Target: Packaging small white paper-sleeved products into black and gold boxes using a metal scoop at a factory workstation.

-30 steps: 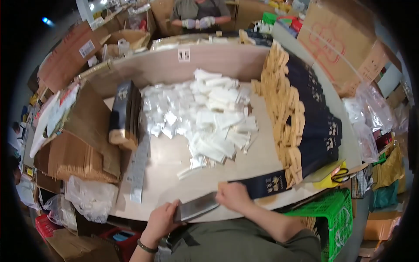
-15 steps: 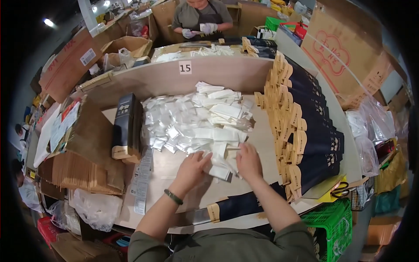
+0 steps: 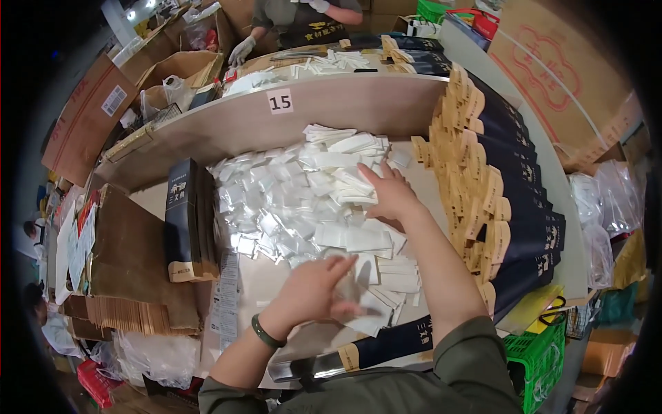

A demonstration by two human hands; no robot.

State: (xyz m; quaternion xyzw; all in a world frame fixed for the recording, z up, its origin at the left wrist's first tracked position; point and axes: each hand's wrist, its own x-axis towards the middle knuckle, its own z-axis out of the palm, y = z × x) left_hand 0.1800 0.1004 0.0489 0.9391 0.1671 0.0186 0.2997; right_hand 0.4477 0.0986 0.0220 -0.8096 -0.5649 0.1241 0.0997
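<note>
White paper packets [image 3: 355,238] and shiny clear sachets [image 3: 252,183] make a wide heap in the middle of the table. On the heap's far right side my right hand [image 3: 392,192] rests over white packets, its fingers spread. My left hand [image 3: 314,290] is nearer to me, just above the heap's front edge, with fingers apart and slightly blurred. Below it, several white packets [image 3: 386,276] fan out toward me. By the front edge lies a navy sleeve [image 3: 389,346] with a tan end. I wear a dark bangle on my left wrist.
Overlapping navy sleeves with tan ends [image 3: 527,241] line the right side. A navy stack [image 3: 185,221] stands on the left, beside a cardboard box [image 3: 131,255]. A low partition [image 3: 207,131] closes the far side; a person works beyond it. A green crate [image 3: 541,366] is lower right.
My right hand has moved away from me, onto the far part of the heap. My left hand has come off the packets at the front, which now lie more spread. The whole view has shifted.
</note>
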